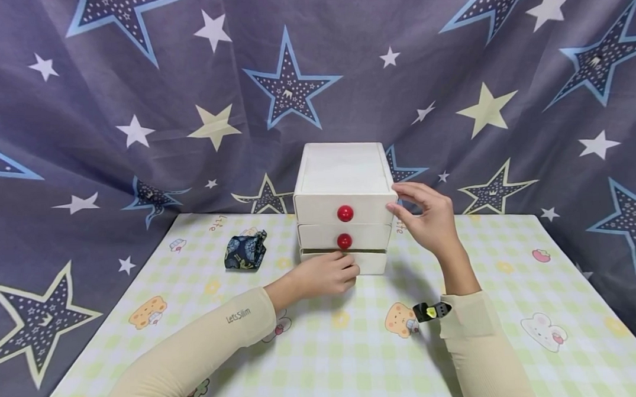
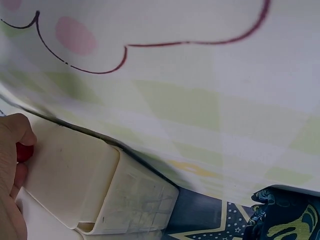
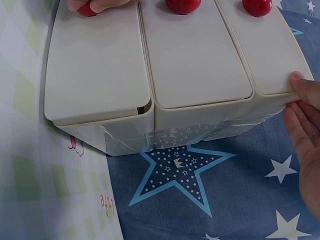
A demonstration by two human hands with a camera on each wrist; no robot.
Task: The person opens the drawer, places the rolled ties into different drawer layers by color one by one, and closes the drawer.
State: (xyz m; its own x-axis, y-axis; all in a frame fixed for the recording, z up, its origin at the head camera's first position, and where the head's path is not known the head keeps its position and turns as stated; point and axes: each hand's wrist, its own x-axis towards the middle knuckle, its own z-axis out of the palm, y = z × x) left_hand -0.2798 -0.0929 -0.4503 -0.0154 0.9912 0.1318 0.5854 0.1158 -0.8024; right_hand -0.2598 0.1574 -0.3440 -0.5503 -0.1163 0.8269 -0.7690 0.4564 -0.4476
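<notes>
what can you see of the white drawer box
The white drawer box looks plastic, with a flat top and three stacked drawers, each with a round, shiny red knob. It stands upright on the checked cloth. The bottom drawer looks slightly ajar; the upper two look shut. The left hand pinches the lowest knob, and the right hand grips the upper right front corner.

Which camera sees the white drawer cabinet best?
The head view: the white drawer cabinet fits whole, though the left hand hides part of its bottom drawer. The left wrist view shows just its lower part; the right wrist view, three cropped drawer fronts.
</notes>
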